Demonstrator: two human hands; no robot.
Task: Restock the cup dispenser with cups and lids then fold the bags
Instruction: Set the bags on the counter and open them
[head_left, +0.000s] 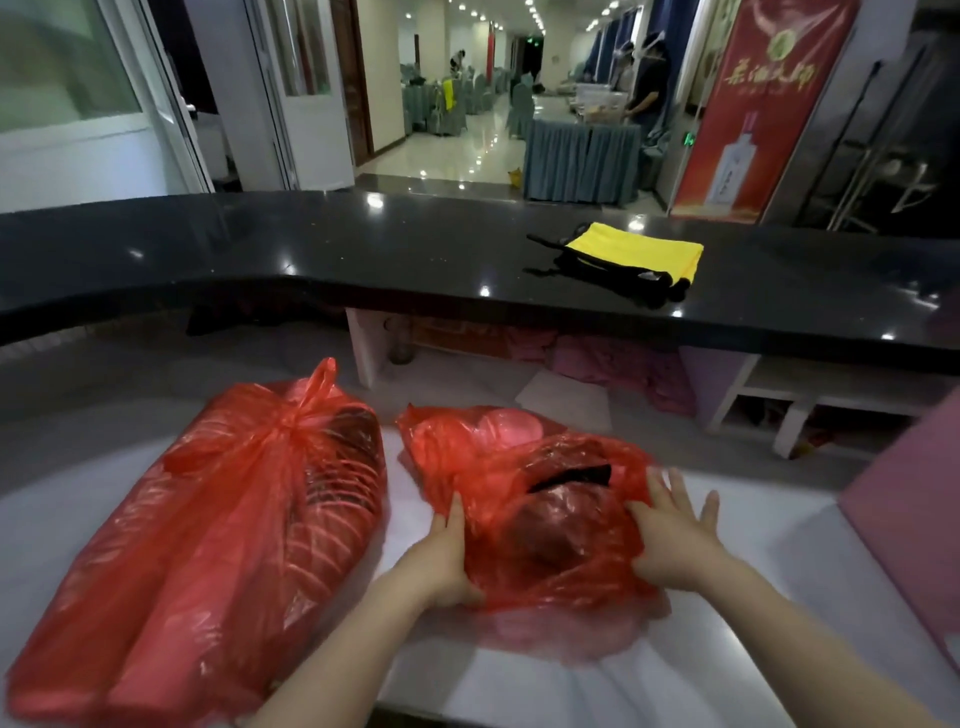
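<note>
Two red plastic bags lie on the white bench: a tied bag (228, 525) toward the left edge and an open bag (535, 519) near the middle. Two hands are in view, left hand (441, 564) and right hand (675, 540). One yellow cloth (641, 252) lies on the black counter (311, 249).

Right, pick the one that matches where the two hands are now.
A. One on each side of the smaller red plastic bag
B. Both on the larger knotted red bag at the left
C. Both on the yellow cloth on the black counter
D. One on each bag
A: the left hand grips the near left edge of the smaller red plastic bag, and the right hand rests spread against its right side.
</note>
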